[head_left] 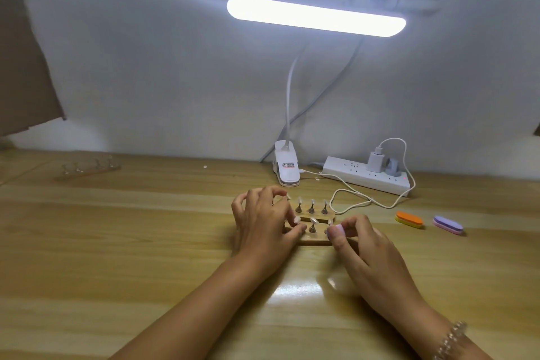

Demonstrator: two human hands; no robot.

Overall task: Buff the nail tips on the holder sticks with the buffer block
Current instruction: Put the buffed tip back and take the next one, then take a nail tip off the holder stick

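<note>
Two wooden bases lie one behind the other at the table's middle. The rear base (318, 215) carries three upright holder sticks (311, 207) with pale nail tips. On the front base (314, 240), one stick (313, 226) stands free in the middle. My left hand (263, 222) curls over the left ends of both bases, thumb and forefinger pinching the leftmost front stick. My right hand (362, 245) pinches the rightmost front stick between thumb and forefinger. An orange and yellow buffer block (409, 220) and a purple and pink buffer block (448, 224) lie untouched to the right.
A clip lamp base (286, 168) and a white power strip (365, 174) sit behind the bases, with a white cable (350, 204) looping close to the rear base. Another holder set (90, 168) rests at the far left. The lit lamp bar (315, 16) hangs overhead.
</note>
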